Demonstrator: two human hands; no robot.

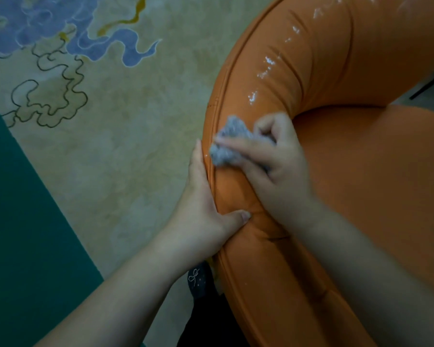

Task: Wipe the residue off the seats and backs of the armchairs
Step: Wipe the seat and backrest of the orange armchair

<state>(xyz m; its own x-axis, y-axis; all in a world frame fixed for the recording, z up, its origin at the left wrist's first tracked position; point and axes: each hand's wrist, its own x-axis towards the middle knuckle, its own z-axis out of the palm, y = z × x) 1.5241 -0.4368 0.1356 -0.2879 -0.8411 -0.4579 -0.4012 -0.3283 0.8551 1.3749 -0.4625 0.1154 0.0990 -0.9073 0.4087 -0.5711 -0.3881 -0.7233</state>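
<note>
The right hand [273, 156] presses a crumpled grey cloth [226, 144] onto the curved back of the orange armchair [323, 71], its fingers [236, 142] curled over it. The left hand [206, 204] grips the back's outer edge, thumb on top. Glossy wet streaks [268, 63] run up along the back's curve; below lies a patterned carpet [123, 121].

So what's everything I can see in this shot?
armchair: one, orange, right half of the view
wet residue: a shiny streak of patches, whitish, along the top of the armchair's back
cloth: one, grey, bunched on the back's rim
carpet: one, beige with blue and yellow swirls, with a teal border at left, under the chair
left hand: grips the back's outer edge, thumb pressed on top
right hand: holds the cloth against the back
</note>
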